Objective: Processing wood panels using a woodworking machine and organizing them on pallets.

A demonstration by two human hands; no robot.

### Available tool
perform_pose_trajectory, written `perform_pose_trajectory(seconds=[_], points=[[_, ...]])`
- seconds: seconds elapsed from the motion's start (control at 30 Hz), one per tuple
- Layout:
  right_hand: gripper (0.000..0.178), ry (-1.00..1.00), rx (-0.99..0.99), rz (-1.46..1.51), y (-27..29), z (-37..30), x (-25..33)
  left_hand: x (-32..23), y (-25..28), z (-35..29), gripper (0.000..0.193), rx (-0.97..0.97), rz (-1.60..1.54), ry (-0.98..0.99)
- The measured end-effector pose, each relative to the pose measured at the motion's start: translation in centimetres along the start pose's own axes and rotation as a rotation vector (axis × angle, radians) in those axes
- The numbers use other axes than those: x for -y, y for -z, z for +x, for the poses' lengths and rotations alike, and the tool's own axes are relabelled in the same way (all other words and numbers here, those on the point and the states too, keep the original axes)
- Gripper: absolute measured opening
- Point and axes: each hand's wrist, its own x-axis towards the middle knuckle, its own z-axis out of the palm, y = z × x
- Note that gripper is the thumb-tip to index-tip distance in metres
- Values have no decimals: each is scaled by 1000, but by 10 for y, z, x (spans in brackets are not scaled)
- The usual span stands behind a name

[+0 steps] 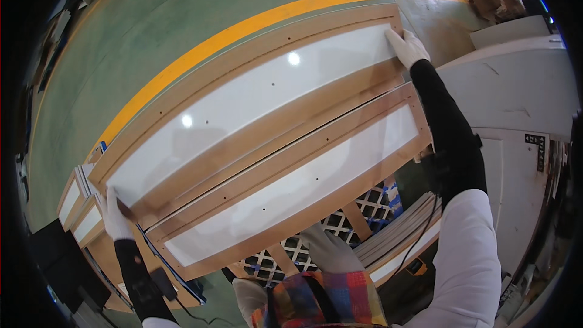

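Observation:
A long wood-framed white panel (255,94), with small dark holes along it, lies slanted across the far side of the work area. My gloved left hand (116,214) grips its near left end, with the thumb up along the frame and the other fingers mostly hidden. At its right end my gloved right hand (408,47) is closed around the edge, thumb on the inner side. A second, similar wood-framed panel (291,185) lies right beside it, nearer my body, with a narrow dark gap between them. Neither hand touches that second panel.
Beneath the near panel is a lattice-topped stand (340,228) with wooden slats. Stacked boards (401,228) lie at the right, more framed panels (79,206) at the left. Large pale grey panels (516,85) stand right. A yellow line (243,28) crosses the green floor.

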Motion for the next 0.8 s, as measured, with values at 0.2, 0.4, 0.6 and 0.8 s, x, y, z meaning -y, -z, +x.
perform_pose_trajectory(seconds=[0.2,0.4,0.6,0.8], points=[[84,-77,-19,-208,-48,-12,-14,10,-41,0,75,17,819,-136],[85,8,4,-173,-44,-21,-15,16,-26,-18,72,21,881,-212],[84,46,81,-228,-35,-39,-21,15,-18,-64,70,17,917,-95],[66,112,-348,-4,-19,-76,-56,-25,-69,-54,63,56,1021,-539]])
